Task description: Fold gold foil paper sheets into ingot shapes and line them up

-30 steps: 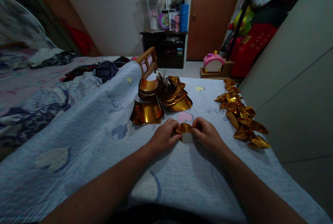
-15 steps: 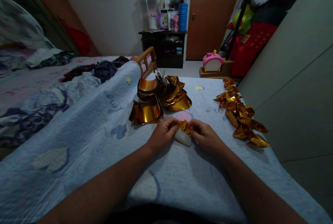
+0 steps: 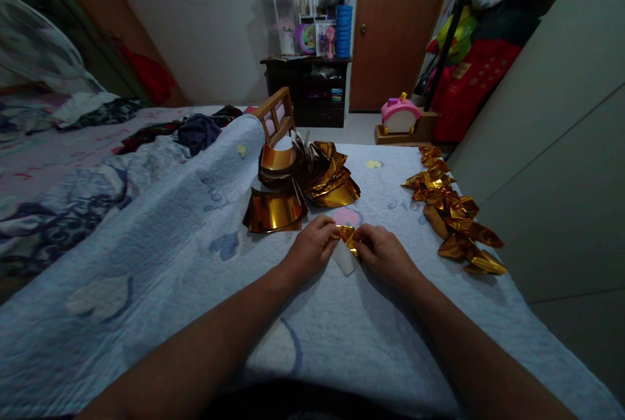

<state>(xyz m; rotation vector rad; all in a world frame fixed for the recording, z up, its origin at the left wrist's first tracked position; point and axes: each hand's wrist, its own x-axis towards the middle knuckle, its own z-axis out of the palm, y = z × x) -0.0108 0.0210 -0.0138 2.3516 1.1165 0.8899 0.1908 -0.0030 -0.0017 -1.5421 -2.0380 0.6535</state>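
Between my hands is a sheet of gold foil paper (image 3: 348,238), partly folded, with its white underside turned up towards me. My left hand (image 3: 312,244) pinches its left edge, and my right hand (image 3: 378,247) pinches the right edge. Just beyond them lies a fanned pile of gold foil sheets (image 3: 276,208), some flat and curling, others creased. Over at the right edge of the bed, a row of folded gold foil pieces (image 3: 452,218) lies in a line. My fingertips partly cover the sheet's edges.
A pale blue quilt (image 3: 195,290) covers the bed under everything. Behind the pile stands a small wooden rail (image 3: 273,114). Rumpled clothes (image 3: 198,133) lie to the left. Beyond the foot of the bed are a dark cabinet (image 3: 305,94) and a pink toy (image 3: 400,115).
The foil sheet's fold has altered: its white part is narrower and more pointed now. My hands have shifted slightly, still pinching the sheet.
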